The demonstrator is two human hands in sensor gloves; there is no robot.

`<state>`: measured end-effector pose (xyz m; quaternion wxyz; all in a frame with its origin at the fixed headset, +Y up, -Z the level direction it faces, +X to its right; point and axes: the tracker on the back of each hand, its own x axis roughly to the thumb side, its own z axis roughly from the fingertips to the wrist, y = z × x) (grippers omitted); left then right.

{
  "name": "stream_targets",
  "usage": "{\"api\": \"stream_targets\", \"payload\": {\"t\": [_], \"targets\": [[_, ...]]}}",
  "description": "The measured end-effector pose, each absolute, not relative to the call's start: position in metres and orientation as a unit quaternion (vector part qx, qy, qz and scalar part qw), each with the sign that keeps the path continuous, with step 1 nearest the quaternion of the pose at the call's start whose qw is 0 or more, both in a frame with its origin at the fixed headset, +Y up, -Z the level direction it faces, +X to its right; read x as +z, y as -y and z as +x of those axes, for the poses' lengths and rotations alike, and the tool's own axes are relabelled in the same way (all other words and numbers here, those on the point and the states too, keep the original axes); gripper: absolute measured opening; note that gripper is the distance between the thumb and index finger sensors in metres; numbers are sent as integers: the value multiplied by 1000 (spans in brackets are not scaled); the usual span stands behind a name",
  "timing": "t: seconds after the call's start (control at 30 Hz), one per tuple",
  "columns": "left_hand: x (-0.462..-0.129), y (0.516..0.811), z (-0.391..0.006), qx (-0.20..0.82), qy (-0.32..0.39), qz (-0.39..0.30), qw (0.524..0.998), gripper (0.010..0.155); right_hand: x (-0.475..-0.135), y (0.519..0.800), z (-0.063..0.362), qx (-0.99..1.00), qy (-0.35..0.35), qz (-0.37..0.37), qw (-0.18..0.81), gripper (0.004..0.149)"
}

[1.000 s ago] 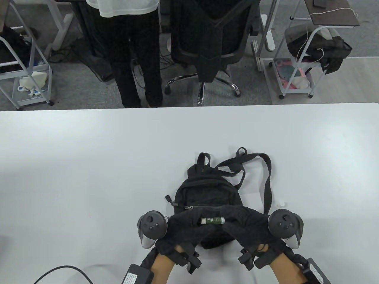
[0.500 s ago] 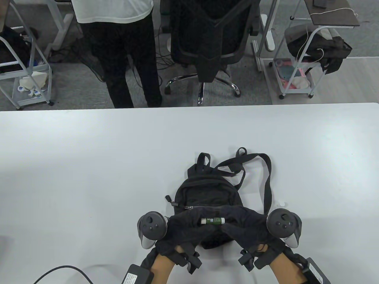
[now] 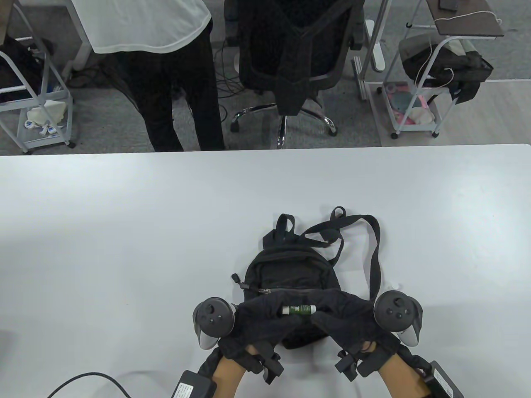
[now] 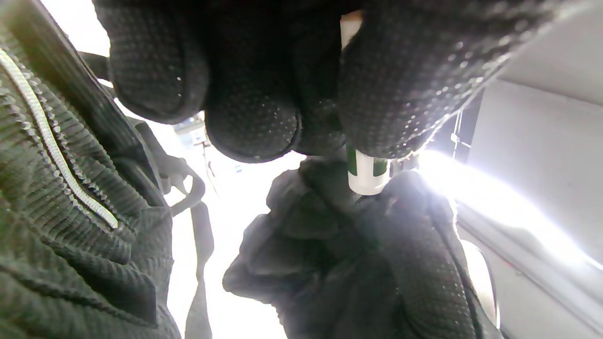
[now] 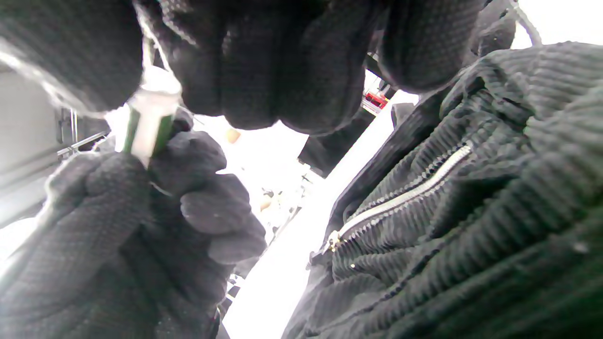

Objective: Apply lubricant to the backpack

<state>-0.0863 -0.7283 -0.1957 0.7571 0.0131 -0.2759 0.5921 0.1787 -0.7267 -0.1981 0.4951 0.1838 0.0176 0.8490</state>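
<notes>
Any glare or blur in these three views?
Table view: evenly lit, sharp. Left wrist view: background blown out white behind the lubricant stick; backpack zipper sharp. Right wrist view: overexposed background, stick blurred, right hand fingers soft.

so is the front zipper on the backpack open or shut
Shut, where visible: the zipper teeth on the backpack run closed in both wrist views. Its ends are out of view.

White marks are seen on the green lubricant stick (image 3: 299, 309), but no text can be read.
</notes>
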Motion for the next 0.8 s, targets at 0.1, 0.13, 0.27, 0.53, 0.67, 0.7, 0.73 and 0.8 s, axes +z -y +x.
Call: {"api": "stream_targets", "payload": {"t": [0.1,0.13,0.27,0.53,0.67,0.7,0.73,0.8], "targets": [[-195,728,-86,588,275,18,760,54,-199,727,181,850,-12,170,499,54],[-195,728,-86,588,275,19,760,54,-199,726,180,849,-9,174,498,58],[-196,728,-86,588,276,20,760,53,-196,723,178,851,-3,181,493,56],[-195,727,-86,589,277,23,758,53,-197,725,179,848,-15,178,500,59],[-195,727,-85,588,277,20,759,54,-197,724,177,849,-11,183,496,57],[-195,728,-85,587,278,20,760,54,-197,724,177,849,-14,184,495,55],[-195,728,-85,587,278,20,760,54,-197,724,177,849,-14,183,495,54],[-195,727,-85,588,279,20,759,54,-197,726,177,850,-20,182,494,51]]}}
